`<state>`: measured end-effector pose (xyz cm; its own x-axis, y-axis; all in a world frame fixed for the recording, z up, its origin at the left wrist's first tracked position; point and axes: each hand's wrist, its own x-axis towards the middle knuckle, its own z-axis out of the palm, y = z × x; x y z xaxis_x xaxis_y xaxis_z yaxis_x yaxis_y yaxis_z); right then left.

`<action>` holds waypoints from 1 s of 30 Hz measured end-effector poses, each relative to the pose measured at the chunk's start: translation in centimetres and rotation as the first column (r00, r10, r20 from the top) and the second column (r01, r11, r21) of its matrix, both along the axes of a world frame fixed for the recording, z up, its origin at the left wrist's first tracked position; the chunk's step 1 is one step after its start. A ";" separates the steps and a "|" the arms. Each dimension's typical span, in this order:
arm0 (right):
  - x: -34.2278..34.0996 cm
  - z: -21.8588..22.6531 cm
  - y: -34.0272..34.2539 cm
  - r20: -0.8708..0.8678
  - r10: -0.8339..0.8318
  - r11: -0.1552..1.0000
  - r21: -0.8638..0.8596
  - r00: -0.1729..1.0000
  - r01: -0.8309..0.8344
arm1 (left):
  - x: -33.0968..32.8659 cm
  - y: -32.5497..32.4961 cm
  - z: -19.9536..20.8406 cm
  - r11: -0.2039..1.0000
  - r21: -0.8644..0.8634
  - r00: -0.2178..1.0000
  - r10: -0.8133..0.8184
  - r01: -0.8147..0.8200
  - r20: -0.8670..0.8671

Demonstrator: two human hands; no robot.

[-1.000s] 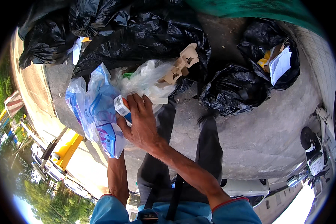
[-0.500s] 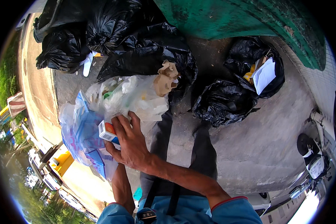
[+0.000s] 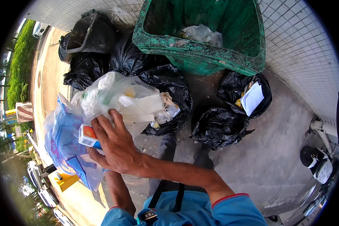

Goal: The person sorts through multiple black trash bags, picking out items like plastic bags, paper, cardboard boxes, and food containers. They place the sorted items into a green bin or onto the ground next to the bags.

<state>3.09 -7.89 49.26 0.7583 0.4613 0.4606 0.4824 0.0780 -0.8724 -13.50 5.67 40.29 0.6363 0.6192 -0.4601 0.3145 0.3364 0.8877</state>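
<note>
My right hand (image 3: 118, 147) reaches across to the left, its fingers closed round a small white, orange and blue cardboard box (image 3: 87, 136). Its fingertips also press against a bulging clear plastic bag (image 3: 105, 94) with pale rubbish inside. From below, my left forearm (image 3: 118, 190) passes behind the right hand; the left fingers are hidden. Beside the box hangs a translucent bag with blue and purple parts (image 3: 64, 132). Just beyond the clear bag, an open black rubbish bag (image 3: 182, 120) holds crumpled brown paper (image 3: 168, 101) and other scraps.
A large green wheeled bin (image 3: 199, 49) stands ahead with a clear bag (image 3: 205, 34) inside. Two black bags stand at the right, one open (image 3: 222, 130), one holding white paper (image 3: 252, 98). A black bin (image 3: 88, 37) and tied black bags (image 3: 84, 71) are far left; a tiled wall (image 3: 290, 45) borders the right.
The view has tilted up, bringing the green bin's inside into sight. My hands have shifted left with the box and the bags; the clear bag now appears higher, overlapping the black bags.
</note>
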 end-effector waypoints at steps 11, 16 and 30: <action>12.3 16.6 -3.1 0.336 -0.398 0.896 0.344 0.854 0.282 | 22.9 -1.5 15.0 0.925 0.301 0.896 -0.323 0.232 0.303; 22.0 17.6 -9.7 0.405 -0.564 0.826 0.270 0.719 0.496 | 38.4 -6.3 13.3 0.889 0.338 0.843 -0.420 0.308 0.337; 32.7 -4.2 -20.3 -0.092 -0.654 0.739 -0.289 0.750 0.609 | 45.7 -7.3 6.0 0.613 0.790 0.711 -0.564 0.020 0.420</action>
<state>35.77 -28.24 45.06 0.9683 -0.0815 0.2360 0.1854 -0.3982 -0.8983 32.25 -1.61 46.24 0.7879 0.2749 0.5510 -0.3941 -0.4624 0.7943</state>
